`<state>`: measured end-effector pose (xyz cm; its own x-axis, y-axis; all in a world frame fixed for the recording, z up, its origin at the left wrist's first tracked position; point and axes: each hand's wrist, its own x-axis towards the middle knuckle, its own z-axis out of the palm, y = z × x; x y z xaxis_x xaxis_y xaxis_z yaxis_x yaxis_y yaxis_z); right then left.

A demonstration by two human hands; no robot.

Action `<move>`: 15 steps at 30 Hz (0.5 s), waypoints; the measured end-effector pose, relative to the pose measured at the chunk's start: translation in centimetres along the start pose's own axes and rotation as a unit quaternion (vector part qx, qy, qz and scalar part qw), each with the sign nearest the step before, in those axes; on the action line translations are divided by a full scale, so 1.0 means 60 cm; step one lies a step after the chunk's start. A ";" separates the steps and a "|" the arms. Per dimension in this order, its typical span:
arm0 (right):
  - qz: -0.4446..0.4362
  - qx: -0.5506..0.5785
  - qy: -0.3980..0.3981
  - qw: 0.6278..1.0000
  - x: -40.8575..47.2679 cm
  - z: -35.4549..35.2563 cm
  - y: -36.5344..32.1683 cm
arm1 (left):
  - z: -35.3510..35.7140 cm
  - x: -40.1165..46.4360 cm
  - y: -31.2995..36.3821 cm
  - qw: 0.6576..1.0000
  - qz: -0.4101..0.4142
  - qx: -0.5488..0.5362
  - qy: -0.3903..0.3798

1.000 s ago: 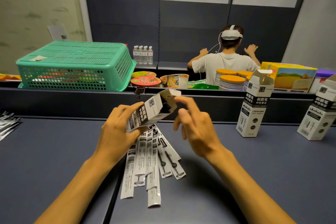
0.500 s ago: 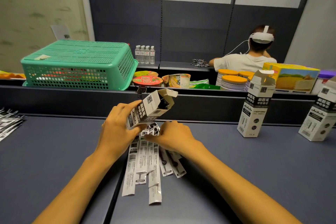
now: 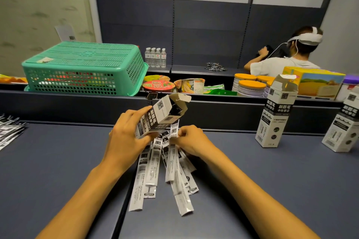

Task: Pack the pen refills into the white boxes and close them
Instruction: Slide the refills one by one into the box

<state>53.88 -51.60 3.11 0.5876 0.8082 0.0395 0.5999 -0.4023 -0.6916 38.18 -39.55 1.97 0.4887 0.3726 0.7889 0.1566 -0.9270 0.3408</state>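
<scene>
1. We see a white box (image 3: 160,115) with black print held tilted above the table, its top flaps open toward the far right.
2. We count a fan of pen refills (image 3: 153,170) in long white-and-black sleeves lying flat on the dark table below it (some overlap, so the number is unclear).
3. One refill sleeve (image 3: 173,142) is lifted at its top end.
4. Two more white boxes (image 3: 275,111) (image 3: 344,122) stand upright at the right, the nearer one's top flaps open.
</scene>
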 end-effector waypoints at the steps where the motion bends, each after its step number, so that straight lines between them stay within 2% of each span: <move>1: 0.004 0.023 0.006 1.000 0.000 -0.005 0.001 | 0.000 0.000 0.000 1.000 0.000 0.000 0.000; 4: 0.014 0.080 0.009 0.997 -0.006 -0.016 0.002 | 0.000 -0.001 0.000 1.000 -0.001 0.000 -0.003; 10: 0.016 0.218 -0.044 0.975 -0.018 -0.030 -0.002 | 0.001 -0.001 0.000 1.000 0.003 -0.004 -0.001; 15: 0.022 0.273 -0.066 0.960 -0.031 -0.047 0.001 | 0.002 -0.001 -0.001 1.000 0.002 -0.010 0.003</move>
<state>54.34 -54.33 5.02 0.5095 0.8580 -0.0651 0.1814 -0.1811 -0.9666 38.24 -39.50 1.85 0.4848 0.3698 0.7926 0.1369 -0.9271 0.3488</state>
